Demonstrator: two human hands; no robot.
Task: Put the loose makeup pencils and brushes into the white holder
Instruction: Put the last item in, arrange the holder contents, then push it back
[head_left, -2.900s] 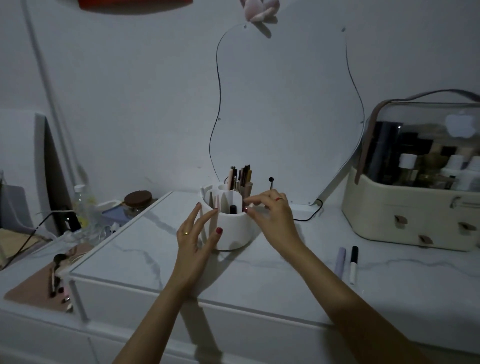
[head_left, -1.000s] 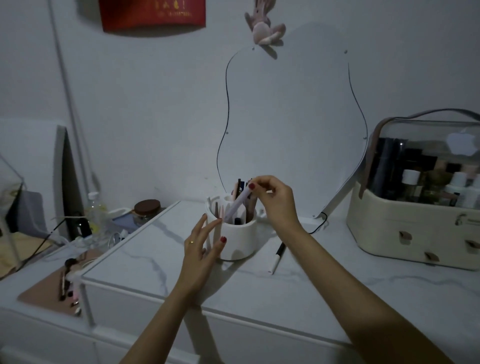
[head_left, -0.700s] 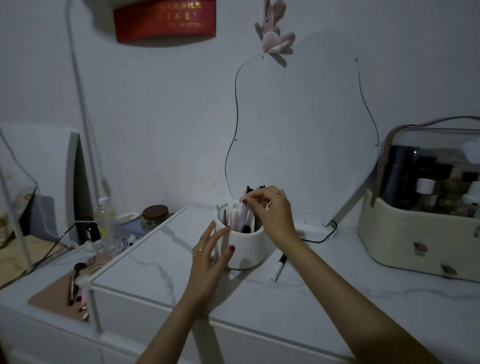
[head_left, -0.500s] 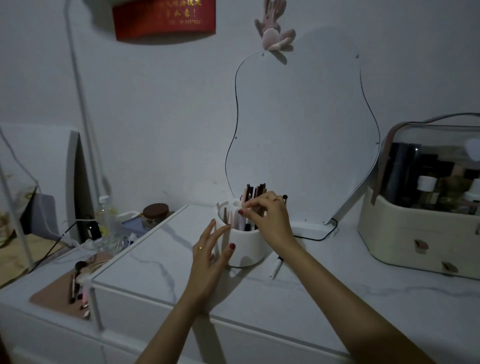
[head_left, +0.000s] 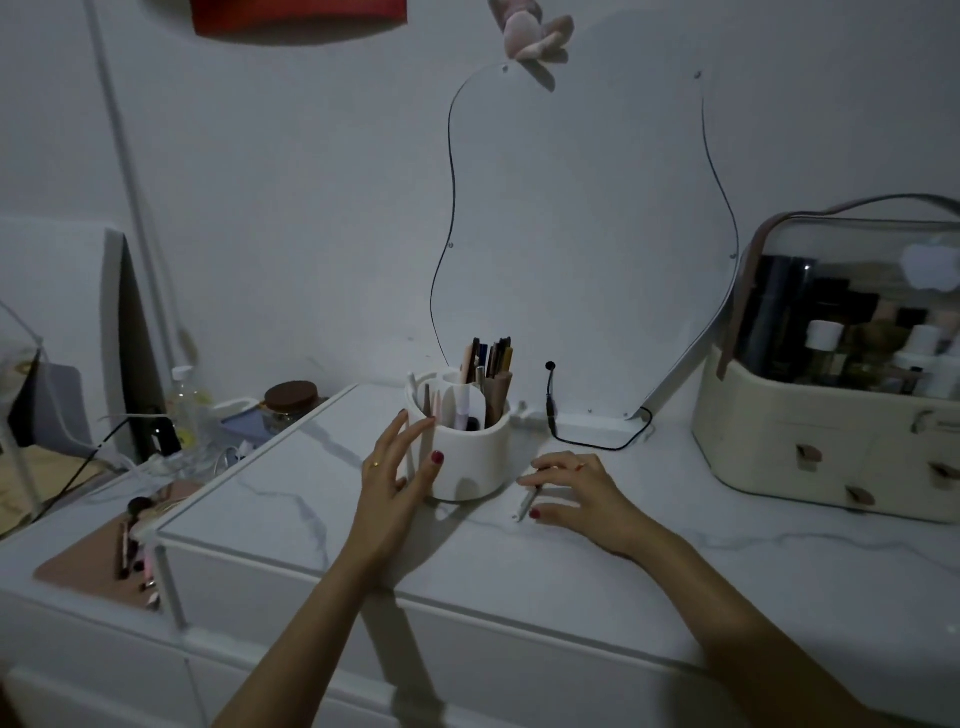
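Last loose pen (head_left: 528, 501) lies flat on the worktop (head_left: 519, 561), white barrel, just under the right hand's fingers (head_left: 540, 480), just right of the white holder (head_left: 470, 457). Right hand (head_left: 576, 491) is lowered over it, fingertips and thumb closing around the barrel; grip not yet clearly made, pen not lifted. Left hand (head_left: 395, 470) is spread against the holder's near-left wall, fingers loose, steadying it, gripping nothing.

Risks, as judged: the barrel is thin and round on a smooth marble-look top, so a poor pinch could roll it away from the fingers toward the front edge. Holder is already crowded, so pushing the pen in at an angle may snag on upright sticks or tip the holder if the left hand lets go. Dim light makes the free slot hard to pick.

Holder: round, divided into compartments; far compartment packed with dark and tan pencils and brushes (head_left: 491, 364) standing upright; near ones hold a few pale sticks and a lilac pen (head_left: 461, 410). Exact compartment count unclear.

Far right of the right hand: cream cosmetics case (head_left: 810, 457), clear lid, bottles inside. Left of the left hand, lower surface: pink tray (head_left: 88, 561) with brushes still loose on it.
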